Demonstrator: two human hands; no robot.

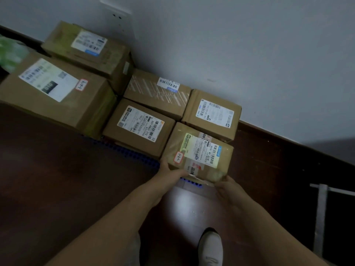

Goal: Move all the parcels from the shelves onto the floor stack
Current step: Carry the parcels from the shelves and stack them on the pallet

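Item: taped parcel [199, 152], brown cardboard box wrapped in glossy clear tape, yellow-white shipping label and a small red-bordered sticker on top. It sits at the front right corner of the floor stack, on a blue studded mat [132, 152], touching the neighbours listed below.

Hold: I have my left hand [169, 169] gripping its near left corner, fingers on the top edge, and my right hand [228, 187] cupped at its near right bottom corner where loose tape crinkles. Both hands grasp the parcel.

Handling, my estimate: stiff-walled and light enough for two hands. The tape film looks slippery, so hold the corners and edges, not the slick faces.

Behind the taped parcel: a plain carton [213, 114] with a white label, matt cardboard, against the grey wall [249, 45].

Left of the taped parcel: a flat carton [140, 127] with a large barcode label. Behind that one, a carton [157, 93] with striped white tape.

Further left of the taped parcel: a big carton [55, 95] with a red-bordered sticker, and another carton [88, 50] behind it by the wall. A blurred green thing lies beyond.

Near side of the taped parcel: dark glossy wood floor [57, 179], my pale shoe [210, 246]; to its right a grey metal frame [322, 212], possibly shelving
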